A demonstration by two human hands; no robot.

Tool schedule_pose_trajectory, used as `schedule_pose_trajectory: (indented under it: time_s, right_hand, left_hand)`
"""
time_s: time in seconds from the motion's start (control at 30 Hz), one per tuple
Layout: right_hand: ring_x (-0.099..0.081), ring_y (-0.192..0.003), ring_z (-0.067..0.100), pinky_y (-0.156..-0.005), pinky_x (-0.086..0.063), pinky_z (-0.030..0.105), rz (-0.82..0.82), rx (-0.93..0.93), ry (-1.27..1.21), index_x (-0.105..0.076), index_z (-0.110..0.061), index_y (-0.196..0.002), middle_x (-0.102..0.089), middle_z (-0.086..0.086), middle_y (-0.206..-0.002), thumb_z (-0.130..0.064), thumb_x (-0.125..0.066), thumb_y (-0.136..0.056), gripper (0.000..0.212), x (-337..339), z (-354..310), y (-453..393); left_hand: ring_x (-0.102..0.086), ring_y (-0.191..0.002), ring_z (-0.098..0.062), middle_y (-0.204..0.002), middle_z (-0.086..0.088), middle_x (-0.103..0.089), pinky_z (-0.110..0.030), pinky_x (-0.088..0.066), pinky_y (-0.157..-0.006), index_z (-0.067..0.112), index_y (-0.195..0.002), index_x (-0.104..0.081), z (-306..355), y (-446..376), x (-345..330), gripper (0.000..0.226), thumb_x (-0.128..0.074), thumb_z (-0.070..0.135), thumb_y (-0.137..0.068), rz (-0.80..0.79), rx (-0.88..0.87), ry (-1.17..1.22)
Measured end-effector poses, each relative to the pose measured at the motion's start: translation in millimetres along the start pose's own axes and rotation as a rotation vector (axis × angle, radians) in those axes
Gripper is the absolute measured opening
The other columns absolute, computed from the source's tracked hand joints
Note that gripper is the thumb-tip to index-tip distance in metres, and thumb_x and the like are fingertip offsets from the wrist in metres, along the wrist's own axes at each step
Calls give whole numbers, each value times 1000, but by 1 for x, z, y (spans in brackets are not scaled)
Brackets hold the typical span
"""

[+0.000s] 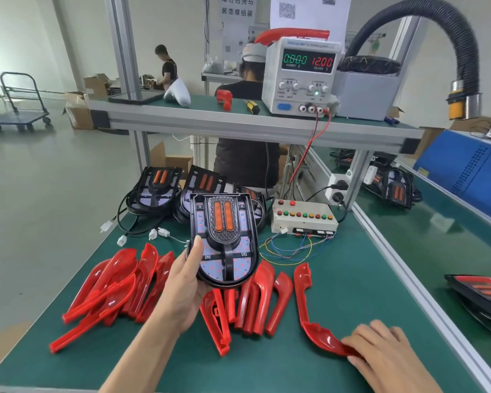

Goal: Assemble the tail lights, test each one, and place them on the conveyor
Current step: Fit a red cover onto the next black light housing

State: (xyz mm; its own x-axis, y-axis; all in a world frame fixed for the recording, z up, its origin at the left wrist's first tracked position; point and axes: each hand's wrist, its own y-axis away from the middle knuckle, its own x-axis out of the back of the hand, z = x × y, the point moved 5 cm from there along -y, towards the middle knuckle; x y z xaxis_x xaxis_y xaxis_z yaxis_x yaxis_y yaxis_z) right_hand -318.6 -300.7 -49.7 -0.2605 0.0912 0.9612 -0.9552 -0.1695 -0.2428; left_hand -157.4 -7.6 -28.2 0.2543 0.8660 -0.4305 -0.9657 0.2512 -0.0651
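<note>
My left hand (184, 287) grips a black tail light body (224, 239) with two orange strips, held upright above the green mat. My right hand (380, 355) pinches the near end of a single red lens cover (306, 302) that lies on the mat at the right. Several more red lens covers lie in a left pile (116, 287) and a middle pile (250, 304). Further tail light bodies (159, 185) with cables stand behind. The green conveyor (437, 251) runs along the right, carrying finished lights (482, 296).
A test box with coloured buttons (304, 217) and loose wires sits at the back right of the mat. A power supply (304, 78) reading 12.00 stands on the upper shelf. A black extraction hose (437, 38) hangs at the right. A person sits behind the bench.
</note>
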Motion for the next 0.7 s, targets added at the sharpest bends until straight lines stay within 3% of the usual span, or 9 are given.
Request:
schedule_pose_trajectory:
  time_s: [0.03,0.07,0.13,0.2,0.3,0.43,0.53,0.6,0.7]
  right_hand:
    - [-42,-81,4,-66,-36,24,53,51,-45,-77,-33,-77,-63,-17,-73,-54,-31,-105,58,-3,3,1]
    - [-42,-81,2,-67,-38,24,73,62,-115,-77,-33,-83,-62,-18,-78,-49,-24,-108,60,0,2,0]
    - [-47,-74,1,-63,-45,20,61,72,-312,-69,-40,-100,-52,-19,-92,-34,-43,-107,28,12,2,-2]
    - [-48,-68,6,-64,-47,21,42,66,-543,-61,-49,-104,-45,-18,-99,-26,-53,-104,24,21,2,-9]
    - [-43,-61,8,-59,-38,17,153,-26,-879,-65,-37,-102,-48,-14,-76,-32,-47,-103,18,49,-5,-42]
    - [-28,-48,14,-48,-30,24,199,-198,-1363,-60,-21,-85,-38,-3,-55,-42,-47,-100,29,62,-24,-88]
    - [-31,-50,13,-46,-32,22,137,-166,-1440,-65,-26,-97,-53,-8,-70,-31,-62,-99,6,69,-40,-112]
    - [-36,-52,13,-48,-37,23,63,-125,-1398,-66,-32,-100,-61,-11,-80,-20,-66,-99,12,71,-40,-121]
    - [-51,-56,10,-56,-47,23,-98,25,-1243,-72,-34,-101,-66,-11,-79,-21,-71,-96,14,82,-34,-129]
  left_hand:
    - [-66,-121,-30,-129,-12,-69,-40,-60,-90,20,-126,-70,0,1,-1,58,-60,62,-88,-3,5,-10]
    - [-66,-120,-30,-129,-12,-69,-39,-60,-89,21,-126,-71,0,1,-2,58,-59,62,-88,-7,10,-19]
    - [-66,-120,-29,-129,-10,-70,-38,-60,-89,22,-126,-71,0,2,-4,56,-57,62,-89,-15,13,-37]
    - [-67,-120,-28,-129,-10,-70,-39,-60,-90,24,-126,-71,0,3,-6,55,-56,62,-90,-22,15,-49]
    - [-68,-118,-28,-127,-10,-71,-38,-61,-87,24,-124,-72,-2,4,-9,53,-55,61,-90,-21,20,-51]
    - [-68,-118,-27,-127,-9,-71,-35,-61,-85,25,-124,-72,-4,6,-9,46,-47,54,-98,-20,23,-66]
    - [-68,-118,-28,-127,-9,-71,-38,-61,-87,24,-125,-71,-4,5,-7,48,-47,56,-98,-16,32,-85]
    - [-68,-117,-27,-126,-8,-72,-40,-61,-88,25,-124,-71,-3,4,-5,48,-47,57,-97,-17,35,-106]
    - [-69,-116,-28,-123,-10,-73,-42,-60,-90,25,-122,-73,-1,2,-1,51,-47,60,-96,-15,45,-113]
